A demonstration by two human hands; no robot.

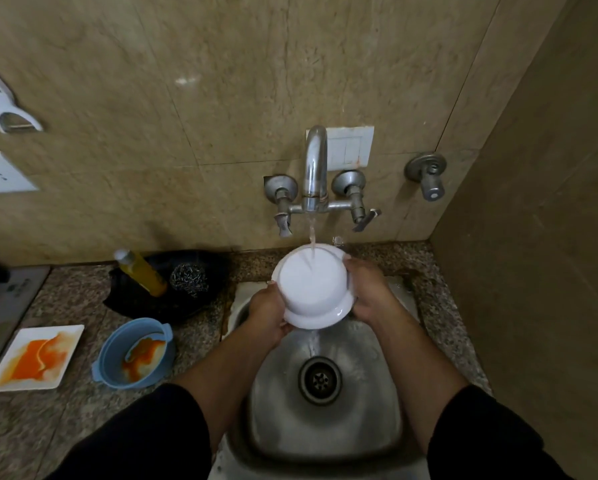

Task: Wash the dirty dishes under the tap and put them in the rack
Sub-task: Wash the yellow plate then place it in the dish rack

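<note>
Dish in hand: we see a white round bowl (311,289) held bottom-up over the back edge of the steel sink (325,427), directly beneath the chrome wall tap (315,168).
Water: the stream (312,237) lands on the bowl's upturned base and runs off its near rim into the sink.
Left hand: our left hand (270,317) grips the bowl's near-left rim, fingers curled under it.
Right hand: our right hand (370,292) clasps the right side of the bowl, thumb up by the far rim.
Waiting dishes: a blue round plastic bowl (135,355) smeared with orange sauce stands on the speckled stone tabletop (65,427) just left of the sink. A white square plate (34,358), also streaked orange, lies near the tabletop's left edge.
Washing kit: a steel wool scrubber (188,280) and a yellow soap bottle (141,271) rest in a black tray at the tabletop's back edge.
Rack: not in view.
Progress: we judge the task early. One bowl is being rinsed, nothing visibly racked, and two soiled dishes remain.
</note>
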